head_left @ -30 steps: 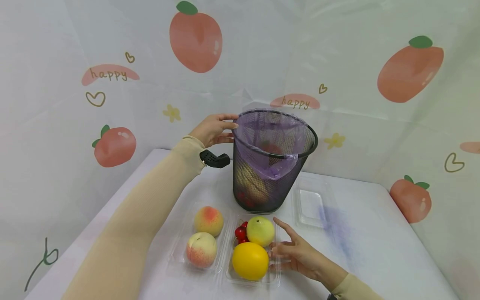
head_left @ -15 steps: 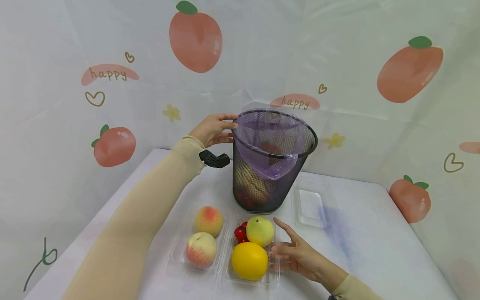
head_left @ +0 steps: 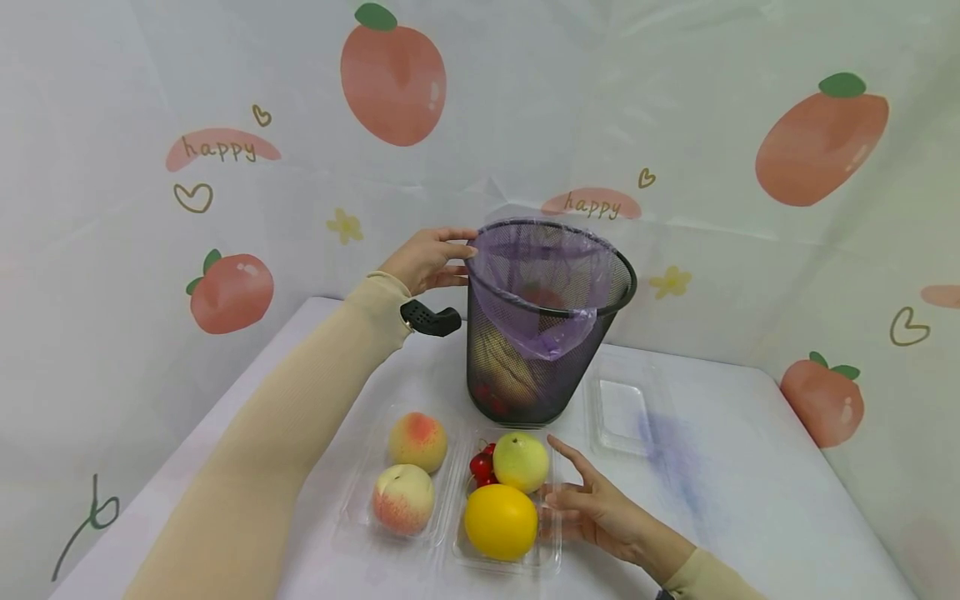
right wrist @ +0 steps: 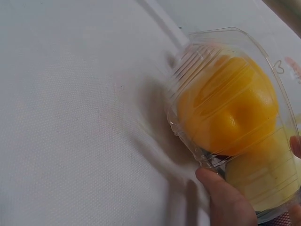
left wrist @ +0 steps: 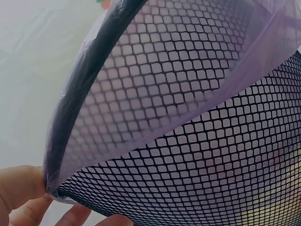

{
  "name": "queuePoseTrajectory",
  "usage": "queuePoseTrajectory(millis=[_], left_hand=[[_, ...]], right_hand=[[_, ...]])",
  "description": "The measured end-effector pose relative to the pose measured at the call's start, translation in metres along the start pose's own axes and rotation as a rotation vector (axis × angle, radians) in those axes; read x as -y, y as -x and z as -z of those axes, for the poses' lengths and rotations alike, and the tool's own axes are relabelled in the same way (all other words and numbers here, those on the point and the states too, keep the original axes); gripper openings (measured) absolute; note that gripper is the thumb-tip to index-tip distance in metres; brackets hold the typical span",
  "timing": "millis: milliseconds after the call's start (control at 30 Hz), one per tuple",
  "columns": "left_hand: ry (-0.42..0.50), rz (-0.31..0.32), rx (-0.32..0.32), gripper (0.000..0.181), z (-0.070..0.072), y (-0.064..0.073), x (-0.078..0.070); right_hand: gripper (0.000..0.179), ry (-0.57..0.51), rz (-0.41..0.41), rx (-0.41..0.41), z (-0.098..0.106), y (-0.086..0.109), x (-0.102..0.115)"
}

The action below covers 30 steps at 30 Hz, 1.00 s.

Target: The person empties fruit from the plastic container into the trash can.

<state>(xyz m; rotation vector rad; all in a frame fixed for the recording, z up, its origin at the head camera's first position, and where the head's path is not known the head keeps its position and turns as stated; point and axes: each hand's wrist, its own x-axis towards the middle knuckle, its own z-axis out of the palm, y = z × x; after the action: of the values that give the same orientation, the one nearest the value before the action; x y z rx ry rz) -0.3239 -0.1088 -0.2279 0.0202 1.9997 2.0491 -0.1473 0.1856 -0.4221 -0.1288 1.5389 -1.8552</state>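
My left hand [head_left: 431, 260] touches the left rim of a black mesh wastebasket [head_left: 592, 350] with its fingertips [left wrist: 28, 186]. A purple plastic bag [head_left: 551, 337] lines the basket. My right hand [head_left: 600, 508] lies along the right side of a clear plastic fruit box [head_left: 487, 565], fingers spread and touching its wall. In that box sit red cherries [head_left: 482, 467], a yellow-green fruit [head_left: 521, 462] and an orange-yellow fruit [right wrist: 230, 108]. Some right fingers show only through the plastic.
To its left, a second clear box [head_left: 352, 517] holds two peaches [head_left: 405, 500]. Another clear plastic container [head_left: 621, 408] lies on the white table [head_left: 765, 475] right of the basket. Red and yellowish items show through the mesh. A printed fruit-pattern cloth [head_left: 480, 100] hangs behind.
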Motion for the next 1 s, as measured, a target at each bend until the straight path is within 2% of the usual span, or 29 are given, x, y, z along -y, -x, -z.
queuePoseTrajectory(millis=[300, 1000], left_hand=[[-0.001, -0.001, -0.003, 0.044, -0.001, 0.001, 0.0], [0.006, 0.001, -0.005, 0.044, -0.001, 0.0, 0.0]], right_hand=[[0.087, -0.019, 0.024, 0.05, 0.003, 0.002, 0.0], [0.082, 0.026, 0.015, 0.003, 0.014, 0.023, 0.008]])
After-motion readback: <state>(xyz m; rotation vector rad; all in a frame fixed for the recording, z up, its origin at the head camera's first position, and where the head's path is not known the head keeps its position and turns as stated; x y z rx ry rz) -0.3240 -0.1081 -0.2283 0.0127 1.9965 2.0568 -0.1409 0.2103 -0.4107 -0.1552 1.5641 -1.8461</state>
